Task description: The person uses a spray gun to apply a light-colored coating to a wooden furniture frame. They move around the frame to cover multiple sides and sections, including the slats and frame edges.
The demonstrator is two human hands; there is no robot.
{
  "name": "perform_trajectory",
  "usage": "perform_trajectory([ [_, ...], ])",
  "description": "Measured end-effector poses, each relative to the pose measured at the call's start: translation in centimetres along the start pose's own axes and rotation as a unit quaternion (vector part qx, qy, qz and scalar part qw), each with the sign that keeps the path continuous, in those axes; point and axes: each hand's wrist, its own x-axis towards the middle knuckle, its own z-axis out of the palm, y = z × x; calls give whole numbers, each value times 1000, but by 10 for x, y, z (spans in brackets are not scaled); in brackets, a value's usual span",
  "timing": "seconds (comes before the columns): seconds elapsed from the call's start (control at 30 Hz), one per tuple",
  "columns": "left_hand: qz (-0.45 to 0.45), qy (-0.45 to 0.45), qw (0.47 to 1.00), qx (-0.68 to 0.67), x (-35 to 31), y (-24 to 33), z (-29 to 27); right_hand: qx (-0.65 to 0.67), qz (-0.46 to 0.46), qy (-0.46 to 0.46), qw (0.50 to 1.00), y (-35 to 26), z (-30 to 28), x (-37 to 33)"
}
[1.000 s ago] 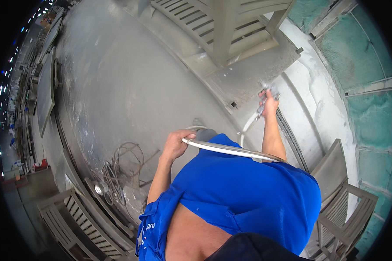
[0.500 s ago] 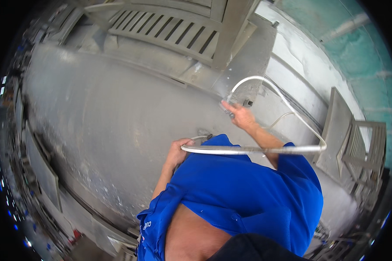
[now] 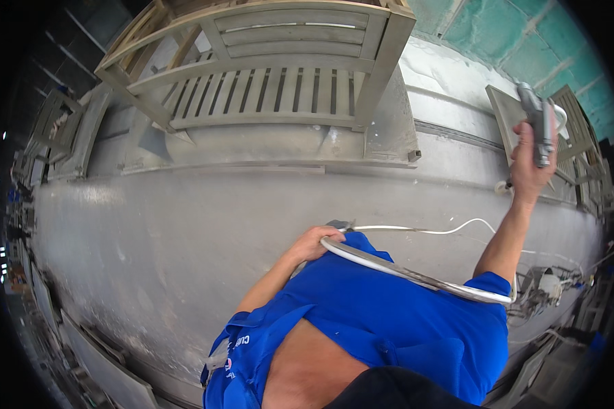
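At the upper right of the frame, the right hand (image 3: pixel 531 167) has its fingers wrapped round a grey spray gun (image 3: pixel 540 129), whose long axis stands nearly upright. The slatted bench (image 3: pixel 293 50) spans the upper left and middle, leftward of that hand and apart from the gun, its length running sideways. Near the centre, the left hand (image 3: pixel 312 243) grips the white hose (image 3: pixel 481 295), below the bench and nearer it in the picture (true depth I cannot tell).
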Motion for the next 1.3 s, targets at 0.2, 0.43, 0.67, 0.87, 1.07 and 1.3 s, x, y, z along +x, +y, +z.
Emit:
perform_trajectory([
  [0.2, 147, -171, 974, 18, 9, 7, -72, 286, 274, 0, 918, -34, -57, -23],
  [0.43, 131, -214, 968, 20, 34, 0, -166, 497, 258, -4, 829, -44, 52, -22],
  [0.67, 62, -208, 968, -126, 45, 4, -222, 502, 359, -27, 786, -70, 186, -51],
  [0.87, 216, -290, 930, -69, 63, -12, -273, 385, 493, 98, 774, -136, 247, -127],
  [1.07, 309, -435, 838, 114, 111, -63, -317, 231, 441, 220, 839, -212, 268, -153],
  [1.3, 355, -442, 819, 90, 120, -44, -345, 138, 306, 182, 924, -255, 301, -90],
])
